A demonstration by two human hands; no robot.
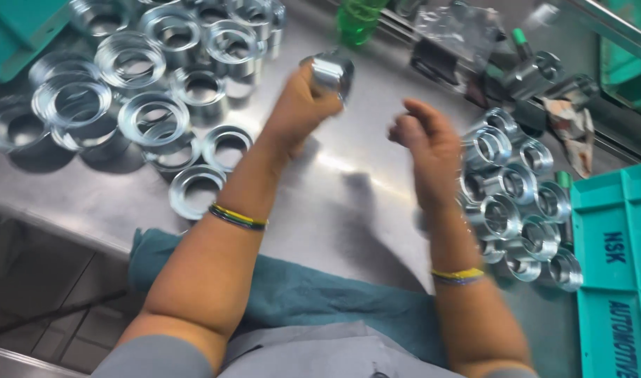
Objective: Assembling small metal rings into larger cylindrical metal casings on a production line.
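Gripping a shiny metal ring (332, 72) above the table (348, 182), the left hand (299, 105) is lifting it; the right hand (425, 140) is hovering empty, loosely curled. Many rings (152, 77) are waiting on the left, machined parts (516, 203) clustering right.

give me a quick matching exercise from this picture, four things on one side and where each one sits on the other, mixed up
Things:
1. metal ring part
2. teal crate
3. wide flat rings
4. green bottle

Places:
A. far edge of the steel table, top centre of the view
B. gripped in the left hand
C. spread over the table's left side
D. at the right edge of the view, beside the smaller rings near the empty right hand

Pairs: 1-B, 2-D, 3-C, 4-A
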